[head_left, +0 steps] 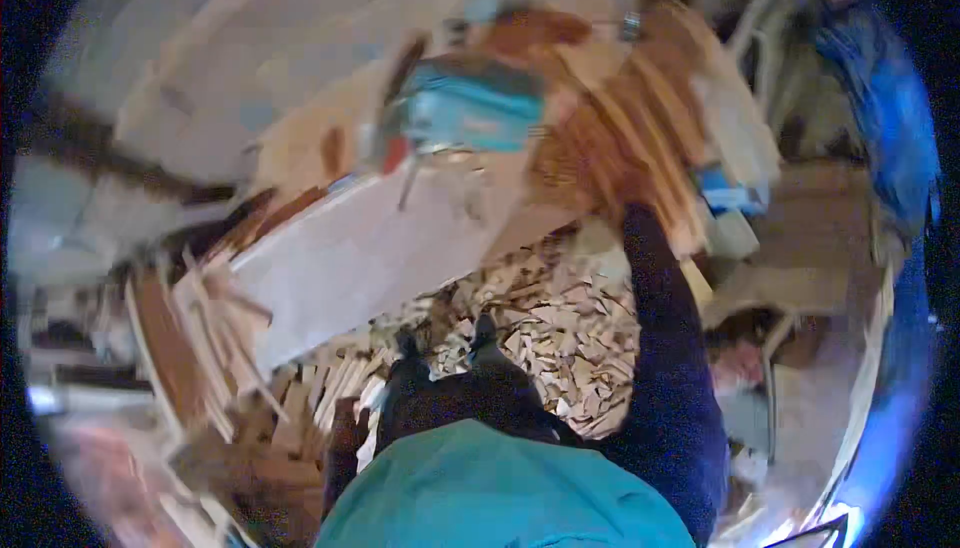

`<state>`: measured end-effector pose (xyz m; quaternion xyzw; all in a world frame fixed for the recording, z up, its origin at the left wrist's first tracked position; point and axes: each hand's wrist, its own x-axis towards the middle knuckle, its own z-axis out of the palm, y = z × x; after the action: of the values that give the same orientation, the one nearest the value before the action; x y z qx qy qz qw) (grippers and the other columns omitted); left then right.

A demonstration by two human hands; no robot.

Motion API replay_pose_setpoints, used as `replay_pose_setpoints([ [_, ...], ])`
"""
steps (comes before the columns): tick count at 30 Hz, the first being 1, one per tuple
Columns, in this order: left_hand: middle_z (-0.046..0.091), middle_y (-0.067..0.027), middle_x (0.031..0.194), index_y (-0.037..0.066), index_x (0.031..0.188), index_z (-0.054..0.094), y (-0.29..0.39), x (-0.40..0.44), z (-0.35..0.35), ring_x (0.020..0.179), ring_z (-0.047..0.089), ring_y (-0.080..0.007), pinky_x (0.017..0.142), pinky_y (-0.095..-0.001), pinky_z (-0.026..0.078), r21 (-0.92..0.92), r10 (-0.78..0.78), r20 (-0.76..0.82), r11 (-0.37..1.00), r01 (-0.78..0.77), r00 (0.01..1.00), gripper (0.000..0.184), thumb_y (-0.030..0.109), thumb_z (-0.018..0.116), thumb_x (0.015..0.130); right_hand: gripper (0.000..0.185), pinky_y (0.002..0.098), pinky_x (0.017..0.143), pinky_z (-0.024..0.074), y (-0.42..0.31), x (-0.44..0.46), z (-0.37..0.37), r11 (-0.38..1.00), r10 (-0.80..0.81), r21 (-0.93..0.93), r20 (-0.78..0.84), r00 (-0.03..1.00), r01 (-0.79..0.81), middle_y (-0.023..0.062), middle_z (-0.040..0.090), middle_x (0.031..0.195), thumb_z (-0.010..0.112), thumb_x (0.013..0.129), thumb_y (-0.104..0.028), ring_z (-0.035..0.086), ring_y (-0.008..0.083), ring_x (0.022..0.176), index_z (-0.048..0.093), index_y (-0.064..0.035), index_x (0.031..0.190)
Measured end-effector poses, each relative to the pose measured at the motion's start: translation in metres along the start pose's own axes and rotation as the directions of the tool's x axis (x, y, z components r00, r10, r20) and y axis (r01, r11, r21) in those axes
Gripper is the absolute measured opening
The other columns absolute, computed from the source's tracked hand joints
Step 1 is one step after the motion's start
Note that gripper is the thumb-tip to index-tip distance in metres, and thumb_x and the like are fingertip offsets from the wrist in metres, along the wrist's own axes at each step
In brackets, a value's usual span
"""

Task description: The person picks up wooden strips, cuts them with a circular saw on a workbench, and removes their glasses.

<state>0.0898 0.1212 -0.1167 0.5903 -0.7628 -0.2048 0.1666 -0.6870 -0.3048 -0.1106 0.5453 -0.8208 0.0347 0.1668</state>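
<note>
The view is smeared by motion. My right arm in a dark sleeve reaches forward, and my right hand (622, 186) is at the near ends of some brown wooden boards (655, 113). Its fingers blend into the wood, so a grip cannot be made out. Low at my left side hangs my left hand (346, 433), dark and blurred, beside my leg above wood scraps; its fingers do not show clearly. A teal machine (470, 108) with a red part at its left stands on the bench, behind a long pale panel (370, 253).
Wood offcuts (570, 348) cover the floor around my shoes. Thin strips and boards (190, 338) lean at the left. A blue-and-white item (735, 191) lies right of the boards. Blue sheeting (890, 98) hangs at the far right.
</note>
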Motion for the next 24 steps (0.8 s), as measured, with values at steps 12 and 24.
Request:
replay_pose_setpoints([
  [12,0.057,-0.0261,0.114,0.003,0.118,0.056,-0.091,-0.009,-0.126,0.093,0.058,-0.0473,0.077,-0.0572,0.049,0.221,-0.437,-0.698,0.622,0.751,0.567,0.034,0.022,0.062,0.090,0.033,0.0432,0.093,0.0489,-0.103,-0.157,-0.094,0.690,-0.310,0.616,-0.225,0.924,0.381,0.0159,0.064,0.112,0.064,0.088,-0.029,0.060,0.0331,0.106,0.065,-0.0040,0.109],
  [24,0.041,-0.0229,0.144,0.004,0.137,0.044,-0.252,-0.065,-0.263,0.133,0.040,-0.0441,0.102,-0.0600,0.042,0.104,-0.922,-0.357,0.119,0.987,0.149,0.072,0.036,0.074,0.080,0.024,0.0407,0.092,0.0484,-0.138,-0.383,-0.014,0.447,-0.751,0.889,0.434,0.499,-0.099,0.0141,0.064,0.104,0.060,0.093,-0.025,0.060,0.0310,0.101,0.067,-0.0031,0.101],
])
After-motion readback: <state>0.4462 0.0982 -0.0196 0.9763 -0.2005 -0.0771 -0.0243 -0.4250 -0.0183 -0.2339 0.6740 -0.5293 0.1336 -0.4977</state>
